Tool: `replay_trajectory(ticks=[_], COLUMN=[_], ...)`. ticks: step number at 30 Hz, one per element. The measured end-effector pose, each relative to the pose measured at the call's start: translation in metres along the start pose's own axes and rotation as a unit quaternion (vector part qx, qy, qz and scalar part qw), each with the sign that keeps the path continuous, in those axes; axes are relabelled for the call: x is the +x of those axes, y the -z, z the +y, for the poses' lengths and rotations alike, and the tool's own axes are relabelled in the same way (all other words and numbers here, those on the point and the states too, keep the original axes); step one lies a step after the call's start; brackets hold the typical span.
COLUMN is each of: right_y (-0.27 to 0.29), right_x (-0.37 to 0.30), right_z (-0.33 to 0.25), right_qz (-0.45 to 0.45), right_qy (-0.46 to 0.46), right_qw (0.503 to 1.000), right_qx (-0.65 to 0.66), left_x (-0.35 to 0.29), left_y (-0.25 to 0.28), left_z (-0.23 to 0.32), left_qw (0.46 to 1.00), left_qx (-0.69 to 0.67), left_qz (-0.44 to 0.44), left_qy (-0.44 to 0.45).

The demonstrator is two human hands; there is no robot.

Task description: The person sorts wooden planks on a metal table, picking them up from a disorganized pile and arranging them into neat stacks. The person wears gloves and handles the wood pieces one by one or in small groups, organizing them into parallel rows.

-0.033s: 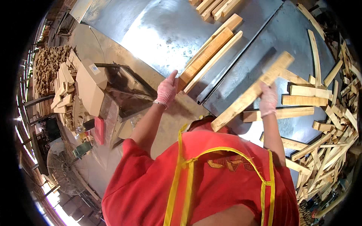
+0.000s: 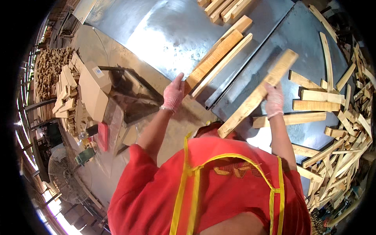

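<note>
My right hand [image 2: 274, 100], in a pale pink glove, grips a long light wooden board [image 2: 254, 96] near its middle. The board is tilted over the darker metal table [image 2: 313, 47], its near end close to my chest. My left hand [image 2: 173, 94], also gloved, presses flat against the near end of a thicker orange-brown board [image 2: 214, 58]. That board lies on the shiny metal table [image 2: 156, 35] beside two thinner slats [image 2: 224, 62]. A red shirt and yellow apron straps fill the lower part of the view.
Several loose boards and slats [image 2: 309, 105] lie on the dark table, with a heap of offcuts [image 2: 344, 149] at the right. More boards [image 2: 223, 8] lie at the far edge. To the left are stacked wood [image 2: 66, 102], a cardboard box [image 2: 94, 90] and a floor fan [image 2: 64, 172].
</note>
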State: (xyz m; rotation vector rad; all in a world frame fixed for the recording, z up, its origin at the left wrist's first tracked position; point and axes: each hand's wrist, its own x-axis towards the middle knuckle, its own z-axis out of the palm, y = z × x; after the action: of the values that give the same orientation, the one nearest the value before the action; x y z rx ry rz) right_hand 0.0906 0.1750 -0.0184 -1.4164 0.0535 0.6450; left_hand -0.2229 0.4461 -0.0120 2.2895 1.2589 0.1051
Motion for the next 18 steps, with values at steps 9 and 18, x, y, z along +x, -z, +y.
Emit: replay_trajectory(ticks=[9,18], right_y=[-0.110,-0.145], right_x=[0.034,-0.026], right_z=[0.045,-0.037], right_qz=[-0.013,-0.130], right_qy=[0.008,-0.079], right_qw=[0.949,0.951], right_qx=[-0.316,-0.269], left_x=[0.019,0.059], left_y=[0.075,-0.018], left_z=[-0.035,0.090], left_qw=[0.990,0.985], left_qx=[-0.083,0.059], left_qz=[0.081,-0.094], left_qy=[0.083,-0.130])
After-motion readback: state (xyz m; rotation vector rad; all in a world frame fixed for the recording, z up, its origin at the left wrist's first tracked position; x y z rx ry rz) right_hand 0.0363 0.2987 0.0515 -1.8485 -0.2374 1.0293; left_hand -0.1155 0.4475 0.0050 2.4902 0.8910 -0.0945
